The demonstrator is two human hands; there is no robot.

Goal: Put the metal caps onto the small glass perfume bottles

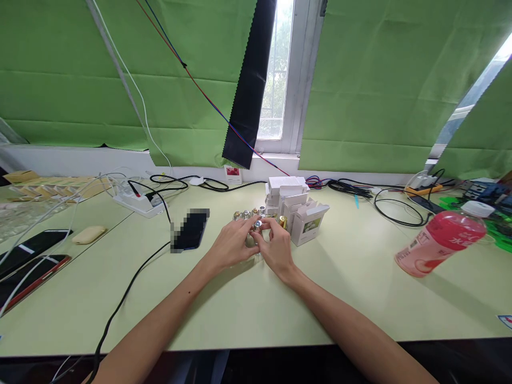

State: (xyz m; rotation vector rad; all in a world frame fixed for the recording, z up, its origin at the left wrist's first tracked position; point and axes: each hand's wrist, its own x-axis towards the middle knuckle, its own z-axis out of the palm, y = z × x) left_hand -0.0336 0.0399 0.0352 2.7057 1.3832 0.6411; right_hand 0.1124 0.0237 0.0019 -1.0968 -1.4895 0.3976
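Nestling between left hand (233,240) and right hand (277,245), a small silver-topped bottle (258,226), pinched by both.

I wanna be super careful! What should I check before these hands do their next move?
1. Both hands on the silver-topped bottle: ok, left hand and right hand hold it.
2. Silver-topped bottle closed tight: cannot tell.
3. Free space by the right hand: not ok, a gold-topped bottle and white boxes are close.
4. Dark phone apart from the left hand: ok.
5. Pink drink bottle has its cap on: ok.
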